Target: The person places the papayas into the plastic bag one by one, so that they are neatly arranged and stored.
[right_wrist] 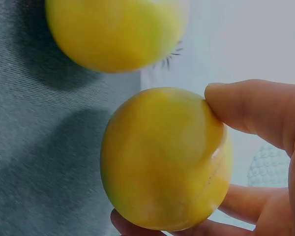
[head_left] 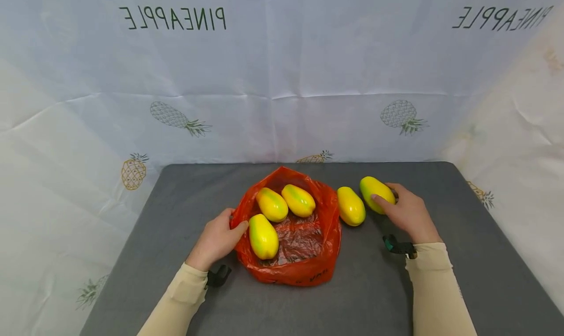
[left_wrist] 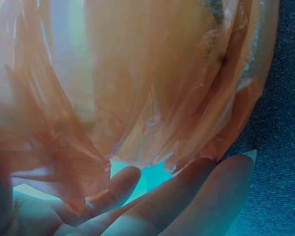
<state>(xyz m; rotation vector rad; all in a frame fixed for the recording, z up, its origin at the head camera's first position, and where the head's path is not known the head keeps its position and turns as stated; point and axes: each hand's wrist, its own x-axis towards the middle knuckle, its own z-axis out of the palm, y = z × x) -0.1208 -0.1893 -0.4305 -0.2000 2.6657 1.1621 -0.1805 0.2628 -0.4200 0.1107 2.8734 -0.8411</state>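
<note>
A red plastic bag [head_left: 293, 273] stands wide-mouthed on the table, with three yellow-green papayas inside: one at the front left [head_left: 263, 236], one behind it [head_left: 271, 204] and one at the back [head_left: 298, 201]. My left hand [head_left: 219, 239] grips the bag's left rim, thumb over the edge; in the left wrist view the thin plastic [left_wrist: 123, 88] hangs in folds over the fingers. To the right of the bag, my right hand [head_left: 407, 211] holds another papaya [head_left: 376, 194] between thumb and fingers. In the right wrist view that papaya [right_wrist: 164, 160] appears end-on.
One more papaya [head_left: 351, 206] lies on the dark grey table [head_left: 374, 287], between the bag and my right hand. A white cloth [head_left: 273, 71] printed with pineapples hangs behind the table's far edge and around its sides.
</note>
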